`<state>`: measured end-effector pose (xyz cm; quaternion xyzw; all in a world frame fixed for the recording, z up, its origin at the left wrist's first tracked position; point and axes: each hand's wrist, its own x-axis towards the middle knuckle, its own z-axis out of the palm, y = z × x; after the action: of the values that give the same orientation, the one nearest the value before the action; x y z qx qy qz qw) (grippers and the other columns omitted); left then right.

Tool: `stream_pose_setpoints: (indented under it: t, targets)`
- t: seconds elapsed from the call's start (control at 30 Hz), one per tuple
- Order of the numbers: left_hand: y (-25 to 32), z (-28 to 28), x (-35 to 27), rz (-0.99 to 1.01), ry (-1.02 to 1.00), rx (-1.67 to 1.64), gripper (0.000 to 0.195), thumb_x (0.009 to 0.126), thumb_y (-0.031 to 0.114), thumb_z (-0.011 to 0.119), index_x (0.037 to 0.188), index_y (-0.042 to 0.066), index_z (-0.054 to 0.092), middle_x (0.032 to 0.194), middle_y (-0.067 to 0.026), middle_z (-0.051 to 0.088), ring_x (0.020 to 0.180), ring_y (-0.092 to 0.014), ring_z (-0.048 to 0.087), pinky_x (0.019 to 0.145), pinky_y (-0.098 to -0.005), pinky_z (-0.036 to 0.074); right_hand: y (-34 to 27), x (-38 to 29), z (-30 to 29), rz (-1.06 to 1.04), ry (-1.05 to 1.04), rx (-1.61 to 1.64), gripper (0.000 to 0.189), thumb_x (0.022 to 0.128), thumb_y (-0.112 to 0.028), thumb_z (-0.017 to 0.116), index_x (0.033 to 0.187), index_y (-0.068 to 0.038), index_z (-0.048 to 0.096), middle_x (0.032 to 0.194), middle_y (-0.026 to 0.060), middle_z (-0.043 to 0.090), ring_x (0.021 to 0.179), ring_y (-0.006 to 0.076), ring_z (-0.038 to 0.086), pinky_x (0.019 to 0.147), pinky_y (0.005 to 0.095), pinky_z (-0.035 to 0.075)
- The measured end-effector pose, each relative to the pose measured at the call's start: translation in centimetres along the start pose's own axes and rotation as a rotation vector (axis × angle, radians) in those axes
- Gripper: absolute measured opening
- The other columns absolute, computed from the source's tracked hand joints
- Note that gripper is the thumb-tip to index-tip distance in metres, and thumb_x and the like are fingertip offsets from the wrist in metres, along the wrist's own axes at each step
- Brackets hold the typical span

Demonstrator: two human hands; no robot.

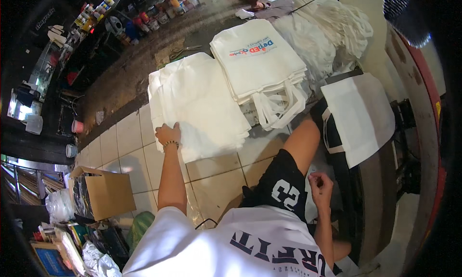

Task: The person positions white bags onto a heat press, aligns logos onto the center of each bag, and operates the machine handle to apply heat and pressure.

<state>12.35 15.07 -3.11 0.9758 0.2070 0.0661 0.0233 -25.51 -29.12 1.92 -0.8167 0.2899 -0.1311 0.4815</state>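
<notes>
My left hand point(168, 134), with a beaded bracelet at the wrist, lies on the near left edge of a wide stack of white fabric pieces point(202, 107). Its fingertips are hidden, so whether they grip a layer is unclear. My right hand point(320, 190) is beside my right thigh, half curled, with a gap between thumb and fingers and nothing visible in it. Next to the wide stack sits a pile of white tote bags point(260, 73) with a coloured print on top and handles hanging toward me. A single white tote bag point(361, 118) lies flat on a dark platen at the right.
A red-edged machine frame point(429, 78) curves along the right. Bundled white bags point(339, 27) in clear plastic lie behind the pile. An open cardboard box point(110, 194) stands on the tiled floor at left. Paint containers point(158, 17) line the back, where a person's foot point(258, 6) shows.
</notes>
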Motion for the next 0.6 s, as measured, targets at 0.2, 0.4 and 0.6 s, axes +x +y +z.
stream_pose_setpoints:
  t: [0.2,0.4,0.6]
  targets:
    - [0.0,-0.5,-0.3,0.030,0.078,-0.038,0.054,0.075,0.043,0.081,0.103,-0.002,0.070,0.107,-0.0213,0.063,0.102,-0.039,0.061,0.088,-0.0478,0.053,0.1,-0.1,0.1,-0.030,-0.004,0.004,0.012,0.087,-0.009,0.073,0.087,0.002,0.069,0.075,0.0076,0.065,0.062,0.0116,0.054,0.058,0.0292,0.044]
    - [1.4,-1.0,-0.2,0.061,0.182,-0.114,0.038,0.076,0.033,0.081,0.093,0.001,0.069,0.103,-0.0153,0.065,0.096,-0.035,0.063,0.083,-0.0452,0.055,1.4,-0.3,-0.2,-0.047,0.021,0.041,0.012,0.087,-0.011,0.073,0.089,0.001,0.070,0.074,0.0079,0.066,0.062,0.0104,0.054,0.058,0.0285,0.045]
    - [0.6,-5.4,6.0,0.145,-0.009,-0.627,0.054,0.076,0.044,0.082,0.104,0.001,0.065,0.110,-0.0214,0.066,0.101,-0.038,0.064,0.085,-0.0476,0.054,-0.4,0.8,-0.3,-0.053,-0.033,-0.017,0.012,0.086,-0.009,0.073,0.093,0.001,0.072,0.078,0.0075,0.069,0.064,0.0089,0.055,0.058,0.0274,0.045]
